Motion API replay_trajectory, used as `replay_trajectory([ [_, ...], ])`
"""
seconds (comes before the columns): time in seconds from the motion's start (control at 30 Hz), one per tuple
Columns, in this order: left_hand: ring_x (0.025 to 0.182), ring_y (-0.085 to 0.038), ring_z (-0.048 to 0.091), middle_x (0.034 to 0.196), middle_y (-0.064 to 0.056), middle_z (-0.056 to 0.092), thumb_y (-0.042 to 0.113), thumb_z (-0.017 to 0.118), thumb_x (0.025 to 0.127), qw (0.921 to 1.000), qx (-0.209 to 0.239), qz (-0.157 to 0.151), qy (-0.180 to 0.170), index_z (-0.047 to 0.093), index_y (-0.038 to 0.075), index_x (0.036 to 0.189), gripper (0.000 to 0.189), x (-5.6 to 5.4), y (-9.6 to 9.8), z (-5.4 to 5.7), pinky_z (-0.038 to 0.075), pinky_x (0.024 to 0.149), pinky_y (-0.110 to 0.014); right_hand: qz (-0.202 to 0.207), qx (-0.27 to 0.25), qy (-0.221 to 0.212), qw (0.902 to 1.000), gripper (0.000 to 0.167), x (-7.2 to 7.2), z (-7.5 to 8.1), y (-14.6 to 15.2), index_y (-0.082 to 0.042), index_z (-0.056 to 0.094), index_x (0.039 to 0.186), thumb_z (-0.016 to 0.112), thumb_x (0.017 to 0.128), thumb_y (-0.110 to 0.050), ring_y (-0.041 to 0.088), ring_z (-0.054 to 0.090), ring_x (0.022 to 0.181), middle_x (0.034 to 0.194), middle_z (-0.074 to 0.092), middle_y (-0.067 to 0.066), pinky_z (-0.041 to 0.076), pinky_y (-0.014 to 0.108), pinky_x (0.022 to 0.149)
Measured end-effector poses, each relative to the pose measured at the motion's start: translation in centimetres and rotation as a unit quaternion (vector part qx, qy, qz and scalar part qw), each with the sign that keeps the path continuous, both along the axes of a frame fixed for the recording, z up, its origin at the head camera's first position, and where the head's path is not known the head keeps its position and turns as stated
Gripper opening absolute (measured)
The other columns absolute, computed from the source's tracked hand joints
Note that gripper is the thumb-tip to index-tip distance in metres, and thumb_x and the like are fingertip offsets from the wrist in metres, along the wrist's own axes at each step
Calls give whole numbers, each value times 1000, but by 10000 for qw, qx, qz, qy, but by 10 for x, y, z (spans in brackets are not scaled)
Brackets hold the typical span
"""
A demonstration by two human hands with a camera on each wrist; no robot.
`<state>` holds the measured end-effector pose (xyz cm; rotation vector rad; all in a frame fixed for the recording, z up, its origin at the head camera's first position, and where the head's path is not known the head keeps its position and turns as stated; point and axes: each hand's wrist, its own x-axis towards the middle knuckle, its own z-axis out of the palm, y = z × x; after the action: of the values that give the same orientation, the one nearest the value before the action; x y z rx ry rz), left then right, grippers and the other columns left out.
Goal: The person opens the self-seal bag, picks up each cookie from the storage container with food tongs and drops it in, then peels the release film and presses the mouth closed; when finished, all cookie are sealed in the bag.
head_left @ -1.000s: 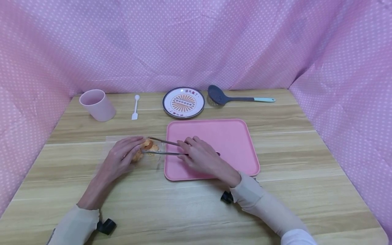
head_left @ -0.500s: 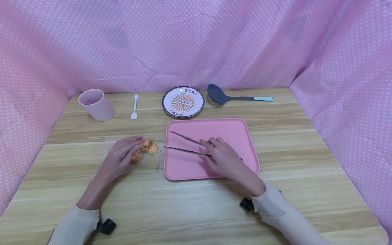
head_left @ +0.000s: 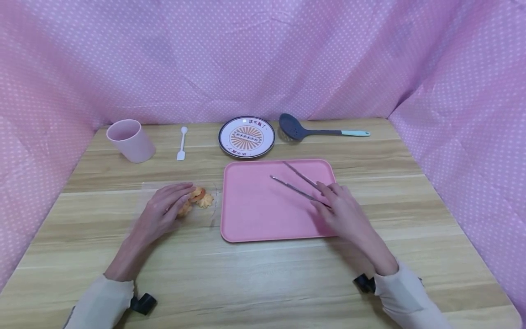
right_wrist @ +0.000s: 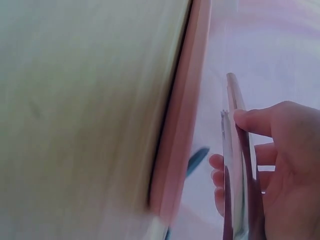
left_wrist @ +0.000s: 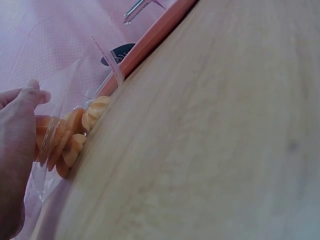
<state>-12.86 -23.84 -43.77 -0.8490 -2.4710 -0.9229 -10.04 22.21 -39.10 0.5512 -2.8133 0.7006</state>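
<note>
My left hand (head_left: 160,214) pinches a clear plastic bag (left_wrist: 62,92) on the table at the left of the pink tray (head_left: 255,219). Several golden, ridged cookies (head_left: 205,200) lie in the bag, some hidden by the fingers. Over the tray's right side, my right hand (head_left: 349,214) grips metal tongs (head_left: 293,188) between thumb and fingers. The arms of the tongs stand apart with nothing between them, pointing up and left. In the right wrist view the tongs (right_wrist: 240,165) appear above the tray's rim.
Along the back of the table stand a pink cup (head_left: 133,142), a small white spatula (head_left: 181,144), a round printed plate (head_left: 246,138) and a dark slotted spoon (head_left: 293,128) with a mint handle end. A pink dotted cloth (head_left: 246,59) hangs behind and at both sides.
My right hand has moved the tongs rightward, away from the cookies and across the tray toward its right edge. My left hand has stayed in place on the bag.
</note>
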Motion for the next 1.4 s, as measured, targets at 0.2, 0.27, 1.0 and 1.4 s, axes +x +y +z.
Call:
replay_trajectory([
  [0.2, 127, -36, 58, 134, -15, 67, -5, 65, 98, 10000, -24, 38, -51, 71, 3, 130, 33, 0, 1, 0, 32, 117, -26, -492, -276, 127, 9983, 44, 6, 0, 28, 11, 61, 133, 74, 95, -6, 43, 56, 97, 106, 63, 26, 50, 53, 77],
  [0.27, 127, -36, 58, 135, -15, 67, -4, 64, 99, 10000, -27, 35, -69, 71, 3, 130, 32, 0, 2, 0, 32, 117, -26, -653, -342, 206, 9971, 43, 7, -1, 37, 10, 61, 132, 74, 95, -5, 46, 56, 96, 104, 63, 28, 50, 57, 78],
  [1.0, 128, -36, 58, 135, -14, 67, -6, 66, 97, 9999, -64, 63, -125, 71, 3, 130, 34, 2, 2, -1, 31, 117, -24, -2549, -597, -409, 9643, 46, 25, -24, 95, 14, 59, 129, 69, 100, -20, 46, 54, 93, 105, 57, 36, 44, 58, 71],
  [1.4, 127, -37, 58, 135, -14, 67, -8, 67, 95, 9999, 2, 88, -124, 71, 3, 129, 36, 2, 4, 1, 33, 117, -29, -3015, -585, -680, 9492, 58, 22, -33, 98, 21, 52, 132, 72, 98, -22, 49, 50, 101, 111, 55, 39, 43, 62, 82],
])
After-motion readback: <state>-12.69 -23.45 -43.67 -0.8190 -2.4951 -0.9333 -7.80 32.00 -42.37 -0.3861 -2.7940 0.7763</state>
